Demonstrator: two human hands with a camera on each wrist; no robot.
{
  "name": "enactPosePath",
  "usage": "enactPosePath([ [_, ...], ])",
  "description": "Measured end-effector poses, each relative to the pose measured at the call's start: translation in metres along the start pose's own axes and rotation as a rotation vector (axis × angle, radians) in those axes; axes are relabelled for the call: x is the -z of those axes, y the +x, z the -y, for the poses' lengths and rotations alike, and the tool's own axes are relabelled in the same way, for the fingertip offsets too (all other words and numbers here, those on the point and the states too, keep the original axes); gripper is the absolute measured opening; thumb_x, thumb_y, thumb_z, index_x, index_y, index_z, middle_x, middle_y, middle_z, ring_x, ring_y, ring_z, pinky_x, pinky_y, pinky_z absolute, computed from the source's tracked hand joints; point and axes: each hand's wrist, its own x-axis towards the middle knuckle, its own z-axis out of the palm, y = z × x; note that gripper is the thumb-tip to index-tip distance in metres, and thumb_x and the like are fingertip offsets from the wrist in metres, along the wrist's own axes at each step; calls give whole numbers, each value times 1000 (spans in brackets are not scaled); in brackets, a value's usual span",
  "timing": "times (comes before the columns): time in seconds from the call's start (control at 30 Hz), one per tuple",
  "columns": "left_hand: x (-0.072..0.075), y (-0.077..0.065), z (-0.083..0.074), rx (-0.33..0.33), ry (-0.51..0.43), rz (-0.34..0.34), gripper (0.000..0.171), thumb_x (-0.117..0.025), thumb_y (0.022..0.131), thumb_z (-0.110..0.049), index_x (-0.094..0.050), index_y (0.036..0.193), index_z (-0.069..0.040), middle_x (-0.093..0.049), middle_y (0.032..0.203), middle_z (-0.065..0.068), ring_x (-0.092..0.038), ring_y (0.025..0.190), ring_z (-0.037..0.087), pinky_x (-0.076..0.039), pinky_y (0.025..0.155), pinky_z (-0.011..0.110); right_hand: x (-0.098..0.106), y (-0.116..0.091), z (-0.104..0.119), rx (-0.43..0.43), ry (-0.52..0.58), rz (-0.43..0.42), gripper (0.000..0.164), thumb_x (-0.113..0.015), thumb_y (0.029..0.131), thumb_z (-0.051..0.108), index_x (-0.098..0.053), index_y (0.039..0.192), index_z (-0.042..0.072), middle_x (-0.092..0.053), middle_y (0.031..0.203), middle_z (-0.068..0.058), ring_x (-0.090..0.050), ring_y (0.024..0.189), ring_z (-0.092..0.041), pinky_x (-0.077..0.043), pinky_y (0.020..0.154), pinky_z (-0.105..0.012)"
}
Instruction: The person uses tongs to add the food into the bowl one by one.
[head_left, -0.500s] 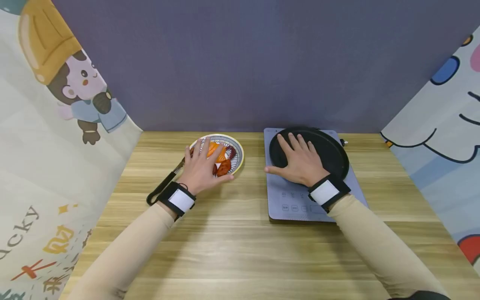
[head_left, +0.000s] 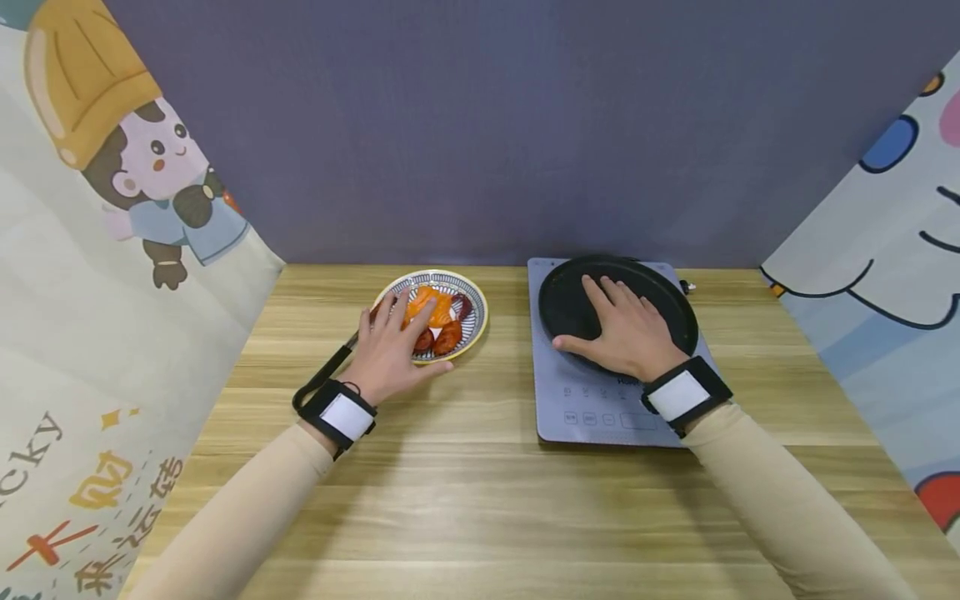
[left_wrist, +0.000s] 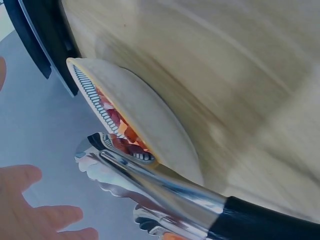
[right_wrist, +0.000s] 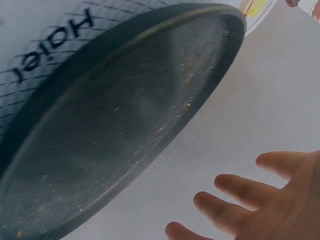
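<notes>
A patterned dish (head_left: 480, 321) with a yellow rim holds orange slices (head_left: 431, 304) and reddish-brown pieces of food (head_left: 448, 337). Metal tongs (left_wrist: 165, 185) with a black handle (head_left: 330, 371) lie against its left side, their heads over the rim. My left hand (head_left: 386, 350) is spread above the dish and tongs, gripping nothing; the left wrist view shows its fingers (left_wrist: 55, 217) apart from both. On a grey Haier induction cooker (head_left: 555, 408) sits a round black pan (head_left: 566, 304). Over the pan hovers my right hand (head_left: 630, 333), fingers spread and holding nothing; the right wrist view shows a gap between them.
Everything stands on a wooden table (head_left: 465, 483). A purple-grey panel (head_left: 480, 133) rises along its back edge, and printed cloths hang at the left (head_left: 75, 317) and right (head_left: 885, 250). A small black plug-like piece (head_left: 686, 286) sits behind the cooker.
My left hand has drawn slightly left and nearer to me, uncovering more of the dish. The right hand has shifted right over the pan. Dish, tongs, pan and cooker have stayed put.
</notes>
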Motion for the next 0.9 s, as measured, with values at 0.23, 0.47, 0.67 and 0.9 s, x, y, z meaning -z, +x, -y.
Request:
enactPosePath([
  [0.23, 0, -16, 4, 20, -27, -10, 96, -60, 75, -74, -28, 151, -25, -15, 155, 22, -10, 142, 42, -5, 107, 65, 0, -8, -7, -14, 12, 5, 116, -45, 67, 89, -19, 153, 16, -22, 153, -21, -19, 140, -43, -18, 105, -64],
  [0.47, -2, -30, 13, 68, -23, -5, 98, -64, 73, -71, -25, 152, -28, -17, 155, 22, -10, 142, 42, -6, 106, 67, -2, -15, -10, -23, -3, 28, 117, -45, 67, 90, -19, 153, 15, -21, 154, -22, -18, 140, -44, -18, 103, -67],
  [0.67, -2, -41, 20, 108, -48, -2, 98, -65, 73, -70, -25, 152, -26, -18, 154, 23, -12, 141, 45, -6, 105, 68, -1, -24, -12, -32, -5, 32, 118, -44, 66, 90, -20, 153, 15, -22, 153, -23, -17, 139, -46, -15, 102, -69],
  [0.9, -1, -54, 25, 116, -83, 20, 98, -66, 76, -66, -20, 153, -25, -13, 154, 25, -8, 141, 47, -4, 104, 69, 2, -35, -19, -34, 18, 19, 113, -49, 71, 85, -21, 152, 11, -24, 151, -26, -21, 137, -49, -21, 101, -68],
])
